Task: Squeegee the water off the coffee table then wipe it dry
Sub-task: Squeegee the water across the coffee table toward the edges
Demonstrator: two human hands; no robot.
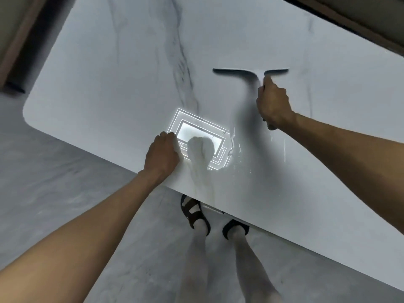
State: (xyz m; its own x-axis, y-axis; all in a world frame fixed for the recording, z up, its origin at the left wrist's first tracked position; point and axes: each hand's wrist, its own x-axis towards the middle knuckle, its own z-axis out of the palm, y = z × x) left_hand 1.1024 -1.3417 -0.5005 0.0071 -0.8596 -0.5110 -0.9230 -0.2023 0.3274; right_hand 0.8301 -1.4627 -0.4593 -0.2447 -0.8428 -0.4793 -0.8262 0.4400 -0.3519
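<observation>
A white marble-look coffee table fills most of the view. My right hand grips the handle of a white squeegee whose blade lies flat on the tabletop, right of centre. Thin streaks and drops of water glisten on the surface below that hand, near the front edge. My left hand rests with curled fingers on the table's near edge; whether it holds anything cannot be told. A ceiling light reflects brightly beside it.
Grey floor lies to the left and below the table. My feet in dark sandals stand right under the table's near edge. A dark wooden furniture edge runs along the far right, another at the far left.
</observation>
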